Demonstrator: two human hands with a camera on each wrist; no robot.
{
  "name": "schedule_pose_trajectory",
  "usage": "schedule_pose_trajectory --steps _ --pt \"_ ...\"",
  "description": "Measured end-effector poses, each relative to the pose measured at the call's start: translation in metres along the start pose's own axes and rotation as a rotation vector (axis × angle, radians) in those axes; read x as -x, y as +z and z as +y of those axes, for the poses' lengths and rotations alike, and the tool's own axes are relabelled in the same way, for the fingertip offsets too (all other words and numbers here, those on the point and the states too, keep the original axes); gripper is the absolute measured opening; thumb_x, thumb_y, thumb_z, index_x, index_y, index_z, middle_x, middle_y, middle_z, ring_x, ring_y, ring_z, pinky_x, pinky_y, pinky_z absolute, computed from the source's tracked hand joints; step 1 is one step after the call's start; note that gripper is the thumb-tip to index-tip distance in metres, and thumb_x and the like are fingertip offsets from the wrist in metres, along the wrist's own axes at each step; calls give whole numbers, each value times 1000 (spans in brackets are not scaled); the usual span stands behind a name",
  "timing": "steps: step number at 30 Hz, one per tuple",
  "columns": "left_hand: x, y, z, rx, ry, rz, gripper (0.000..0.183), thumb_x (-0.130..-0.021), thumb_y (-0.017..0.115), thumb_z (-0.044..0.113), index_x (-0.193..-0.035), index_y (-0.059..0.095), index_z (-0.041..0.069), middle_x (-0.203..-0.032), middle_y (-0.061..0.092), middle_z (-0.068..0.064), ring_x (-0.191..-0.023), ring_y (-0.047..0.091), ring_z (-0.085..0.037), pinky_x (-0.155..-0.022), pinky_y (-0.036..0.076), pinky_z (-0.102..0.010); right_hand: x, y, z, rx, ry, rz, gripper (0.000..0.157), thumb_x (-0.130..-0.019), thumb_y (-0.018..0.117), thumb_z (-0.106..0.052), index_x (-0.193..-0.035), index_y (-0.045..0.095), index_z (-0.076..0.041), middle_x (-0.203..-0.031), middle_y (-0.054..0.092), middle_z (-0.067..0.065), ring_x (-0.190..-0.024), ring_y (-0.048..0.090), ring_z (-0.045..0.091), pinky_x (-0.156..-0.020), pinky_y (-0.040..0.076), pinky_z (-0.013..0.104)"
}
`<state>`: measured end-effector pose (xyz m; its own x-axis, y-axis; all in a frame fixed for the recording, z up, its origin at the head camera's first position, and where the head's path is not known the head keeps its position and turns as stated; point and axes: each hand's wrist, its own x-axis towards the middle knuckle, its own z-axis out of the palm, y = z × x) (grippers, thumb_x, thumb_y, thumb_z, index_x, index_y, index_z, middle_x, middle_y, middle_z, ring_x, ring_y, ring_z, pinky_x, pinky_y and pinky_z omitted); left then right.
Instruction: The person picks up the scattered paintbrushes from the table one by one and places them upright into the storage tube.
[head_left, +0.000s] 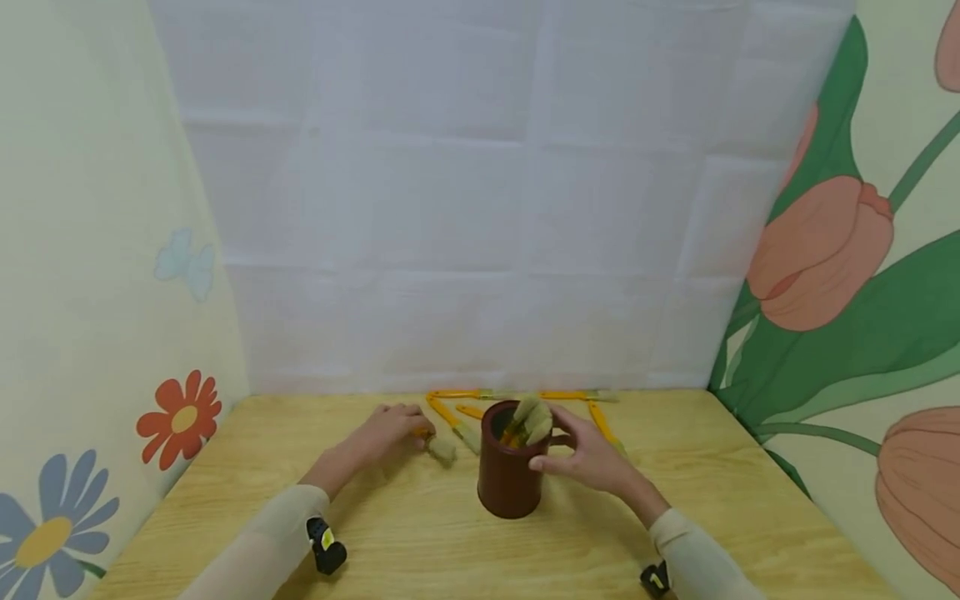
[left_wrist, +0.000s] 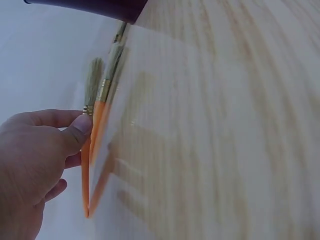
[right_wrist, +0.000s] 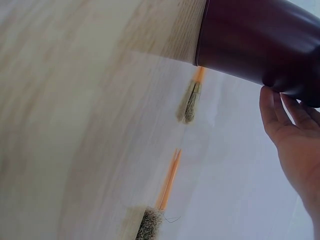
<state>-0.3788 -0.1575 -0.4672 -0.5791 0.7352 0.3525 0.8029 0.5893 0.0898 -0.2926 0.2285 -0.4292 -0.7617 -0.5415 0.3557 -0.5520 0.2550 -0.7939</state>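
My left hand (head_left: 386, 437) pinches a paintbrush (left_wrist: 93, 82) just below its metal band, with thumb and fingers on the orange handle. The pale bristles point toward the mug, and the handle's far end is low at the table in the left wrist view. A dark reddish-brown mug (head_left: 510, 483) stands upright right of that brush, holding paintbrushes (head_left: 534, 419) with bristles up. On the mug's right side, my right hand (head_left: 588, 454) holds it, thumb on the wall and fingers around the handle (head_left: 561, 438).
Behind the mug, several orange-handled paintbrushes lie on the wooden table (head_left: 420, 542), among them a back-left brush (head_left: 456, 394), a back-right brush (head_left: 567, 395) and a slanted brush (head_left: 606, 429). A white sheet (head_left: 480, 208) hangs behind, between painted walls.
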Motion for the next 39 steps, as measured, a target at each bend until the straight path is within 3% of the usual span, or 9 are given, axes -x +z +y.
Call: schedule_pose_trajectory --steps 9,21,29,39 --pt "-8 -11 4 81 14 150 19 -97 70 10 -115 71 6 -105 67 -2 -91 68 -18 -77 57 -35 0 1 1 -4 -2 3 76 -93 78 -17 -157 38 -23 -150 48 4 -131 52 23 -101 47 47" --pt "-29 -27 27 303 -102 239 22 -104 59 18 -124 65 10 -112 62 1 -100 63 -16 -84 54 -39 0 1 -1 28 -9 0 76 -94 78 -19 -158 37 -25 -150 48 1 -131 52 21 -102 48 42" --pt "-49 -48 56 434 -70 321 25 -107 55 16 -129 62 8 -117 62 -3 -104 63 -18 -86 53 -39 1 0 -1 37 10 5 80 -92 80 -22 -159 36 -26 -152 46 -3 -132 51 17 -102 47 39" --pt "-67 -72 88 498 7 387 24 -106 57 16 -128 62 12 -113 61 3 -102 62 -13 -85 52 -36 -1 0 1 21 -7 12 82 -92 79 -11 -160 34 -17 -156 42 7 -133 50 27 -101 47 46"
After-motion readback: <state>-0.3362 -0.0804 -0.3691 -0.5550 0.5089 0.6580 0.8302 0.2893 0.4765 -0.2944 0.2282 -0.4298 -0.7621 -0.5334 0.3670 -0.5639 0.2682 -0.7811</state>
